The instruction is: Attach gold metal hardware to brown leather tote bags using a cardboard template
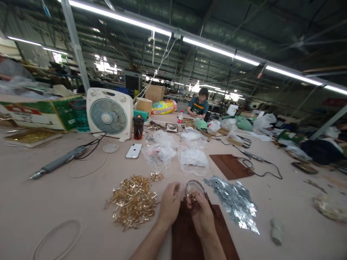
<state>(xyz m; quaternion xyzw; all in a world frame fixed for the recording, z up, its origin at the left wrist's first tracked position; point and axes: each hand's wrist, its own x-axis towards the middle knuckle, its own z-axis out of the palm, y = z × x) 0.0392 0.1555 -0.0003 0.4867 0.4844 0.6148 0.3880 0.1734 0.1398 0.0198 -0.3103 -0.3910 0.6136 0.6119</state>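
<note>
A brown leather-like piece (184, 238) lies on the table under my hands. At its far end stands a curved loop (199, 182) that looks wrapped in clear plastic. My right hand (202, 215) is closed, pinching a small gold metal fitting (194, 196) in front of that loop. Just left of the loop, my left hand (170, 204) has its fingers curled inward; whatever they hold, if anything, is hidden. A heap of gold metal fittings (135, 202) lies left of my left hand. Thin silver metal plates (235, 202) are spread to the right.
Bags of white material (193, 159) lie beyond my hands, with a phone (133, 151) to their left. A box fan (110, 113) and a dark cup (138, 127) stand farther back. Corded tools (58, 162) rest at both sides. A second brown piece (229, 166) lies right. A person (199, 104) sits opposite.
</note>
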